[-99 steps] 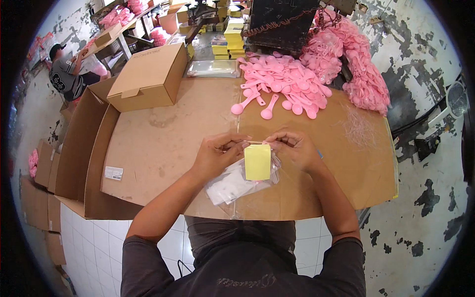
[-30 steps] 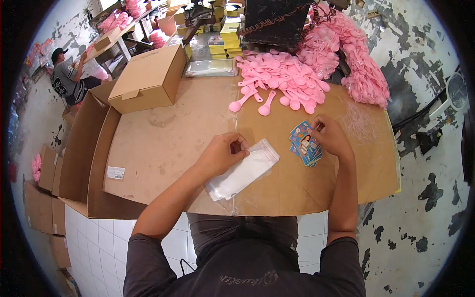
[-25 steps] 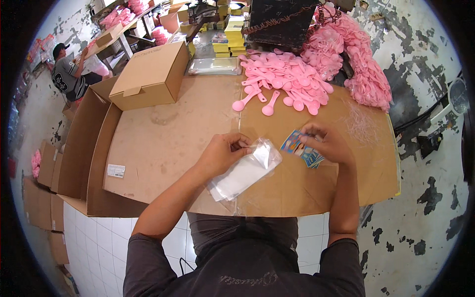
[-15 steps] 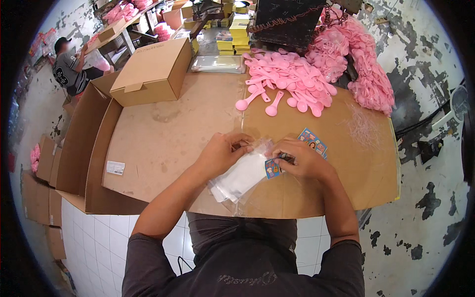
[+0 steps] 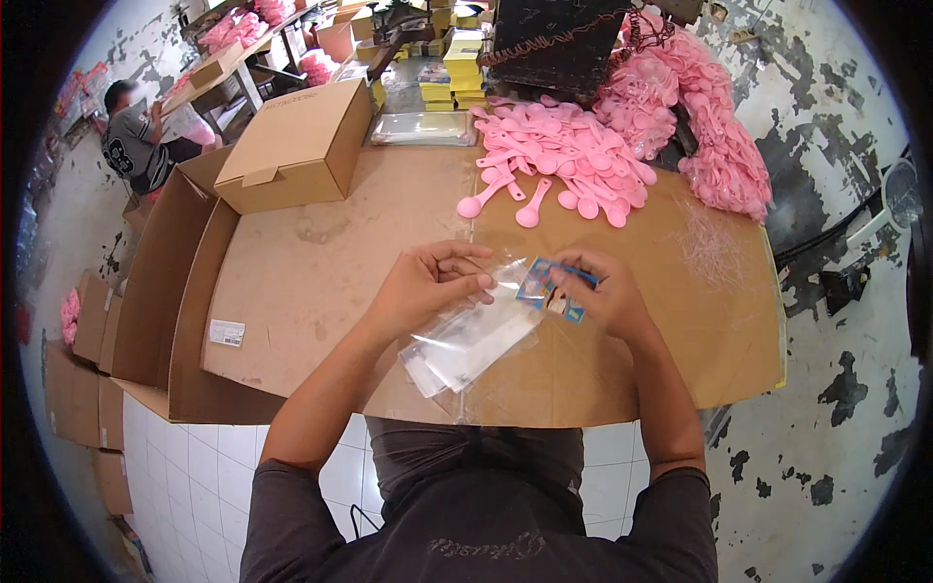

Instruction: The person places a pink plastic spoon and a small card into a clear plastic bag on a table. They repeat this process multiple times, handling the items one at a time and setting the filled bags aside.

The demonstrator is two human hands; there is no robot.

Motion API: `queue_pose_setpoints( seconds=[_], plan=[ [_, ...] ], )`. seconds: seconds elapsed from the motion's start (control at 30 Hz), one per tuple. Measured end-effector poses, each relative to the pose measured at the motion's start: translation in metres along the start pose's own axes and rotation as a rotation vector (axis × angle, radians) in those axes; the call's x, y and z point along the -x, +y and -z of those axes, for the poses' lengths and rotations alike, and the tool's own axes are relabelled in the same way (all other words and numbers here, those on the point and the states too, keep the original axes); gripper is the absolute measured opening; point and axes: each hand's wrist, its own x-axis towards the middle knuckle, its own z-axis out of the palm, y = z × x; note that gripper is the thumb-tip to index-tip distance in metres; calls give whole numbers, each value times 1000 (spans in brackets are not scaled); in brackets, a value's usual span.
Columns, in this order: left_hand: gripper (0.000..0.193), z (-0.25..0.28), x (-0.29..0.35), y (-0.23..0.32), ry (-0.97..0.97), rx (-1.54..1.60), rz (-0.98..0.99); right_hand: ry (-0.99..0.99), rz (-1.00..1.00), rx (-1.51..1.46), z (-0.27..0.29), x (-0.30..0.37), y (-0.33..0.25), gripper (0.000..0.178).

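Note:
My left hand (image 5: 437,284) pinches the edge of a clear plastic bag (image 5: 502,275) between thumb and fingers. In my right hand (image 5: 604,290) is a small blue printed card (image 5: 557,288), its left edge touching or overlapping the bag; I cannot tell whether it lies inside. Below both hands, a loose stack of clear bags (image 5: 468,352) with white parts lies slanted on the cardboard tabletop (image 5: 321,291). Farther off, pink plastic spoons (image 5: 564,155) are heaped, with one single spoon (image 5: 533,206) at the near edge of the heap.
A closed cardboard box (image 5: 292,146) stands at the back left, beside a long open carton (image 5: 185,321). Bagged pink pieces (image 5: 724,136) hang at the right. Thin plastic strands (image 5: 714,248) lie near them. Yellow stacks (image 5: 465,68) stand behind. Another person (image 5: 141,136) sits far left.
My right hand has brought the blue card up to the bag, turning it. My left hand has lifted and opened out slightly, with the bag's edge raised.

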Motion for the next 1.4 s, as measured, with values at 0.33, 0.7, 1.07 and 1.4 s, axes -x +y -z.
queue_pose_setpoints(
  seconds=[0.33, 0.7, 1.07, 1.4],
  plan=[
    [37, -16, 1, -14, -21, -102, -27, 42, 360, 337, -4, 0, -14, 27],
    [33, -18, -2, -26, 57, -97, -202, 106, 67, -138, -16, -2, -3, 24],
    [28, -17, 1, -14, 106, -97, -129, 101, 423, 709, 13, -85, 9, 32],
    [27, -7, -2, -17, 109, 58, -177, -57, 457, 811, 17, -76, 1, 24]
  ],
)
